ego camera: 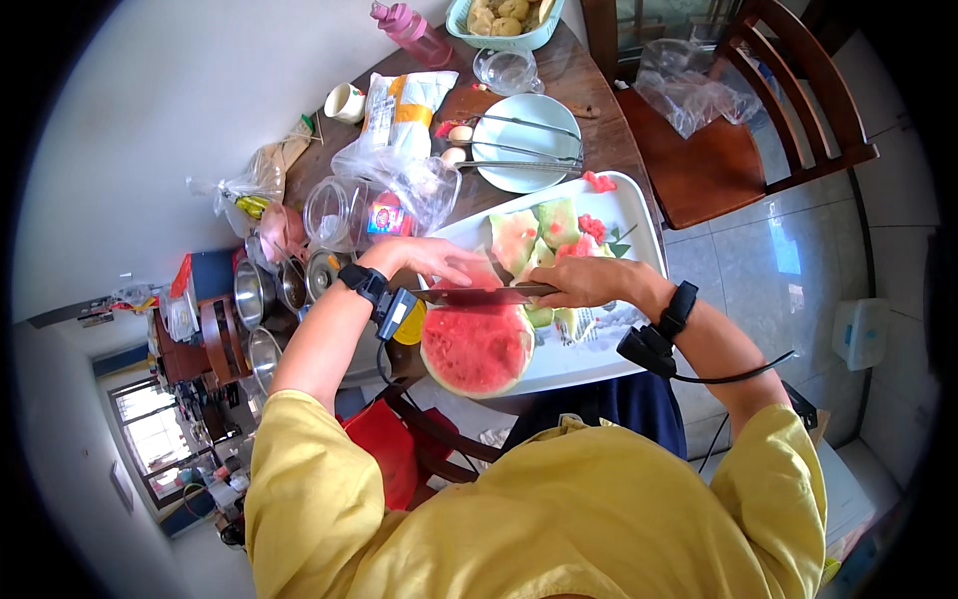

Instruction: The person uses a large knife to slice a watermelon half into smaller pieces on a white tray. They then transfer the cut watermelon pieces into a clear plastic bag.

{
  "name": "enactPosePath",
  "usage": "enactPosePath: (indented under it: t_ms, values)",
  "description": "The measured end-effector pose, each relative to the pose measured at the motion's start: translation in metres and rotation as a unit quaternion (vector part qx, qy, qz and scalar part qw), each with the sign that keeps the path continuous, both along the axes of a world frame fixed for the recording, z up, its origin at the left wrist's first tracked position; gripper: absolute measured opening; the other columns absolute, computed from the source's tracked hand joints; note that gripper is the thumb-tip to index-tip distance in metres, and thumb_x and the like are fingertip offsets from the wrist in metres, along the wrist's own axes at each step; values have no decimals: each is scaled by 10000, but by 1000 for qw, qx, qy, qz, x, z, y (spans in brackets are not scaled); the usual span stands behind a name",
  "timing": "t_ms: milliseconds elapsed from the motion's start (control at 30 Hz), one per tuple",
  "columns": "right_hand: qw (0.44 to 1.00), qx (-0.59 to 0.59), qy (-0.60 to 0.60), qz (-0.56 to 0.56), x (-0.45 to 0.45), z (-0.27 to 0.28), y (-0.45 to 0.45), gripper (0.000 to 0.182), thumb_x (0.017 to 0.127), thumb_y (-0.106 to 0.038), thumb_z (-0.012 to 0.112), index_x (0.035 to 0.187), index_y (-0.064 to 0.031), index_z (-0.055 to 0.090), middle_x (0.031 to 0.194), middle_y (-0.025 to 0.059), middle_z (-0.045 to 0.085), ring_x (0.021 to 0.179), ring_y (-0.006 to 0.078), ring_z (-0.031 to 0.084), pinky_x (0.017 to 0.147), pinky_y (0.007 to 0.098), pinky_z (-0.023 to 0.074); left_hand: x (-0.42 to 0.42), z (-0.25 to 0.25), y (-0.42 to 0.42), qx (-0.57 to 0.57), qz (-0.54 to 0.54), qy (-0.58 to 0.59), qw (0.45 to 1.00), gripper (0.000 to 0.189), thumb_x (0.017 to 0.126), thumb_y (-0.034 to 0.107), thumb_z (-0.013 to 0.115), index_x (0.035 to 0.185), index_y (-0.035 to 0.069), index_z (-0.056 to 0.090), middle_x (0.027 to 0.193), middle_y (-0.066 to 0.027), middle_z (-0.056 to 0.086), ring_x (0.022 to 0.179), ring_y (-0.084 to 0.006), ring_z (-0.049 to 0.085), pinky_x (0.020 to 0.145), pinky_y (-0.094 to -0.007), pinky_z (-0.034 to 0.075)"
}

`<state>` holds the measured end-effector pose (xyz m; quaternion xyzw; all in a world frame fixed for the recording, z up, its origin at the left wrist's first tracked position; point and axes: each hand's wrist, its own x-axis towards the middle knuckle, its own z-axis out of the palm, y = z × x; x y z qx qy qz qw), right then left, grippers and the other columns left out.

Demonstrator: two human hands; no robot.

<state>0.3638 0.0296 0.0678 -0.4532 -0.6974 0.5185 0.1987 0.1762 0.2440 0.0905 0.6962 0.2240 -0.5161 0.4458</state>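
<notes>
My right hand (587, 282) grips the handle of a broad knife (475, 296), whose blade lies along the far side of a cut watermelon (479, 348) with its red flesh showing. My left hand (441, 260) rests just beyond the blade, fingers apart, on a part of the red flesh; whether it grips that piece is not clear. The melon stands at the near left part of a white tray (644, 217). Behind my right hand, on the tray, lie pale green watermelon rinds (515, 238) and red scraps of flesh (591, 226).
Past the tray stands a light blue plate (528, 138) with metal tongs across it, near eggs (453, 156), a glass jug (507, 71) and a pink bottle (412, 34). Plastic bags and steel bowls (254, 286) are at the left, a wooden chair (696, 161) at the right.
</notes>
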Motion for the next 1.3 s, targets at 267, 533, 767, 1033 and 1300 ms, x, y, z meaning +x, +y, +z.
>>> enactPosePath:
  t_ms: [267,533,767,1033,1300]
  values:
    - [996,-88,13,-5,3,-17,5,462,942,-417,503,1242,-65,505,943,153,631,843,303,607,739,395,462,-10,-9,2,-18,54,-33,998,588,929,259,572,1461,208,325,1247,-61,565,1015,-136,537,865,-285,459]
    - [988,-152,18,-12,7,-20,3,500,934,-459,499,1246,-68,506,887,120,605,781,245,594,693,364,451,-16,-17,7,21,15,-61,998,581,952,303,529,1474,251,282,1221,-78,587,1020,-146,564,863,-294,471]
    - [999,-16,37,-23,6,-22,-5,441,943,-400,508,1233,-67,505,865,158,623,797,324,609,703,412,460,-13,-18,8,28,26,-61,997,668,900,401,593,1461,173,312,1302,-112,531,1101,-194,519,900,-308,439]
    - [988,-143,41,-37,13,-28,-5,376,933,-348,532,1165,-52,523,786,132,612,719,271,601,646,383,450,-19,-25,10,2,53,-63,997,566,921,327,586,1425,155,393,1251,-21,553,1028,-119,527,841,-282,464]
    - [998,-8,45,-36,22,-49,-28,357,916,-279,568,1166,-30,518,802,171,619,724,316,604,660,398,455,-26,-33,18,49,183,8,982,623,898,402,581,1403,79,411,1323,-71,518,1203,-178,465,989,-337,386]
